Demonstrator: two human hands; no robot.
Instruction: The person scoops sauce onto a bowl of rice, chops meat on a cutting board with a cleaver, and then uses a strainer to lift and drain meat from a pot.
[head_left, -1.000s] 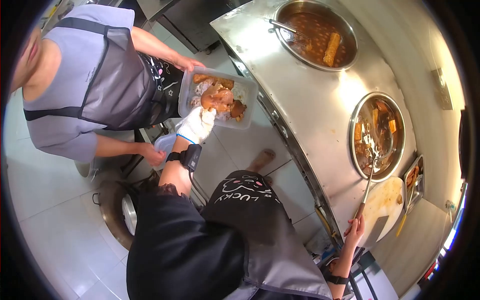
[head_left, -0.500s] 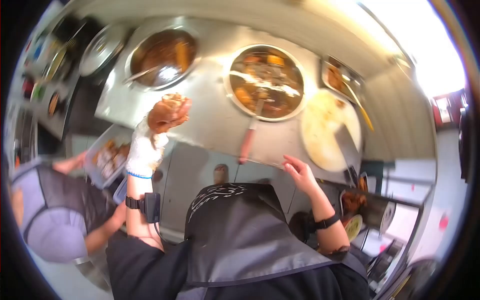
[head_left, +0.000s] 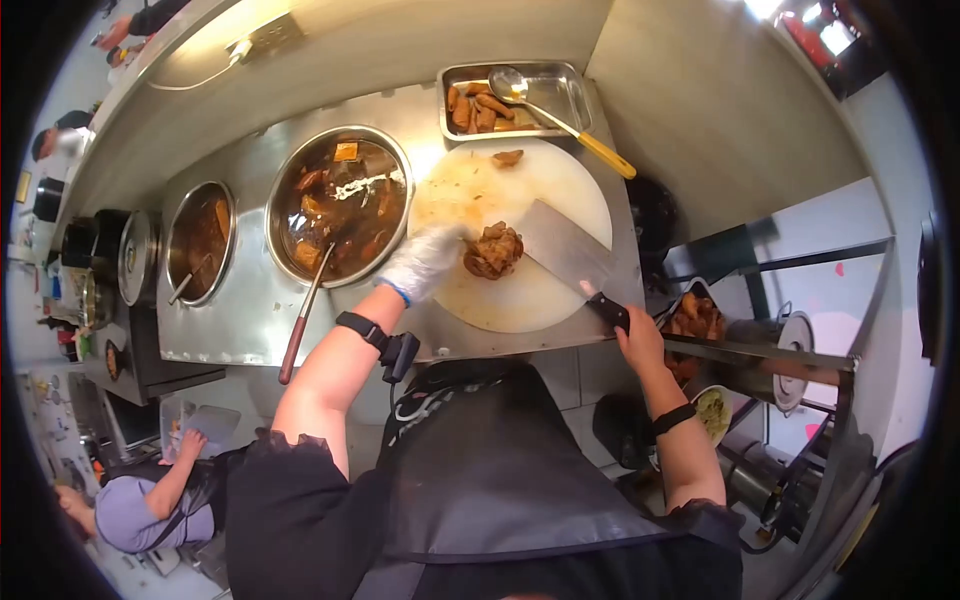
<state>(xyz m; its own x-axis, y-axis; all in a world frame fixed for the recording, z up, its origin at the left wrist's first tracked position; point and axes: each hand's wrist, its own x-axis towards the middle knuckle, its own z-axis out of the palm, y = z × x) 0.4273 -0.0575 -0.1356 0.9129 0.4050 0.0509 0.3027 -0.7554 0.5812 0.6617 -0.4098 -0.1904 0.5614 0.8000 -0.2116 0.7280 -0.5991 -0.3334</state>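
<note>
Black apron [head_left: 470, 470], lettering [head_left: 415, 402] unreadable; round board [head_left: 500, 308], bare along near edge; right hand [head_left: 640, 340] gripping cleaver [head_left: 572, 248]; gloved left hand [head_left: 422, 263] beside meat [head_left: 493, 251], finger spread unclear.

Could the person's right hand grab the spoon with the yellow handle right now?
Probably not straight away: the right hand is holding the cleaver. Otherwise the way looks free, as the yellow handle juts uncovered past the tray's rim.

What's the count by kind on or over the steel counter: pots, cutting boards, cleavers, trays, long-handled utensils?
Pots: 2
Round cutting board: 1
Cleaver: 1
Metal tray: 1
Long-handled utensils: 3
Total: 8
</note>
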